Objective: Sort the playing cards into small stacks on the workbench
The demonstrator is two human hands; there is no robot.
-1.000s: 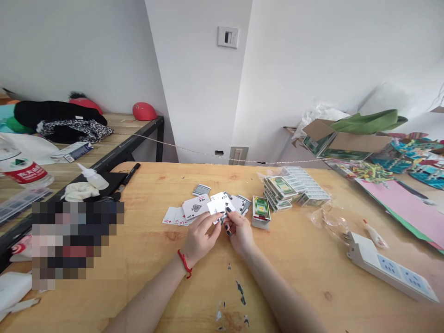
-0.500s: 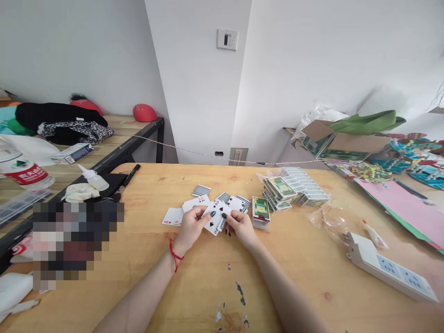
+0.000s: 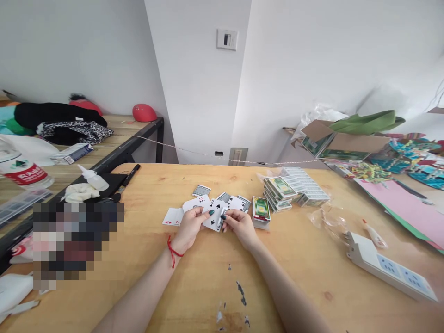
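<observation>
My left hand [image 3: 190, 225] pinches a two of spades playing card [image 3: 213, 220], face up, thumb on its front. At that card's right edge, my right hand [image 3: 239, 225] has thumb and fingers closed on a card's edge; whether it is the same card or another behind it I cannot tell. Loose face-up cards [image 3: 172, 216], an ace of diamonds among them, lie left of my left hand. Beyond my hands are more cards, with a patterned grey card back [image 3: 201, 190] a little apart. A green and yellow card box [image 3: 260, 208] stands right of my right hand.
Stacked card boxes [image 3: 282, 187] and plastic wrap sit at the right back. A white power strip [image 3: 390, 266] and a small glue bottle [image 3: 375, 235] lie to the right. A squeeze bottle [image 3: 94, 179] is at the left, by a black-framed table.
The two of spades has turned more upright and moved up slightly. My right fingers have shifted a little left along its right edge, and their lower fingers have curled in.
</observation>
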